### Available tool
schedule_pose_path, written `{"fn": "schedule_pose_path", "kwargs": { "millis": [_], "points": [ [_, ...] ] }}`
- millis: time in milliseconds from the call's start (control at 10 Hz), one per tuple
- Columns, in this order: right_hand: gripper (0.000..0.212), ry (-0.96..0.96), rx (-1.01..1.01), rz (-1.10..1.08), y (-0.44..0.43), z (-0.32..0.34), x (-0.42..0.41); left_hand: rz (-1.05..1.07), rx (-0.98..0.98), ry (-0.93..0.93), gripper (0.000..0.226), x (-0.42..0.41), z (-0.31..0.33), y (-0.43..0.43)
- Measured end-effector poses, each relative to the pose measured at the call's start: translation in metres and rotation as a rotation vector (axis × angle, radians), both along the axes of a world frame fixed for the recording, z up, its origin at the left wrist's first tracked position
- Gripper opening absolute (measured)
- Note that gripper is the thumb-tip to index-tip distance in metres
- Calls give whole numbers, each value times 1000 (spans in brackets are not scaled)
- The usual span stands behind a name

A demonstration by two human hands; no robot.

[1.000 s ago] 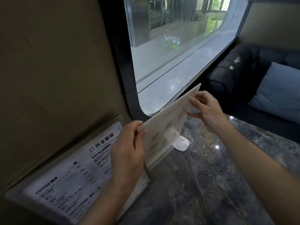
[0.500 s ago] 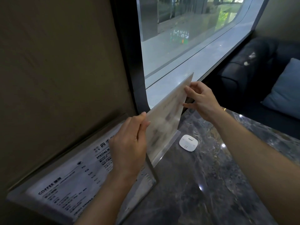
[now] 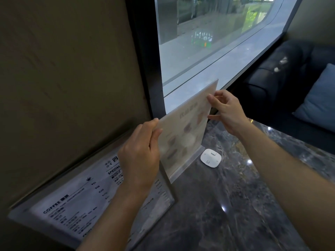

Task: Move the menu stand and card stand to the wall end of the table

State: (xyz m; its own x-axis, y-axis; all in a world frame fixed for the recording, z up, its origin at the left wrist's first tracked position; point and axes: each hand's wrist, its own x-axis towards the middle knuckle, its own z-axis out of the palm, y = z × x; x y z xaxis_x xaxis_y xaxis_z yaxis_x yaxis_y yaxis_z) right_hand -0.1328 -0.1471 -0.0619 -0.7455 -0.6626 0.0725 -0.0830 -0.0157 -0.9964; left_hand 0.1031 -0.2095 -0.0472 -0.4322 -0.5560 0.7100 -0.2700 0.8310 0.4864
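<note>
Card stand, a clear upright sheet holder with a pale printed card inside, stands on its base strip on the dark marble table, close to the window frame at the wall end. We see our left hand pinching its near top corner between thumb and fingers, and our right hand pinching the far edge, thumb below and fingertips above. Just left of it lies the menu stand, a larger holder with a black-and-white coffee menu, leaning back against the olive wall; our left forearm crosses in front of it. Just right of the card stand's base, a small white rounded-square device rests on the table. Beyond the table sit the window, a dark sofa and a blue cushion.
</note>
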Motion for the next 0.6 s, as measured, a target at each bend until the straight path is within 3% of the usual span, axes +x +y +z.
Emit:
{"fn": "schedule_pose_path", "kwargs": {
  "millis": [600],
  "points": [
    [44,93,69,-20,4,1,0,22,50,-54,15,5,8,4]
  ]
}}
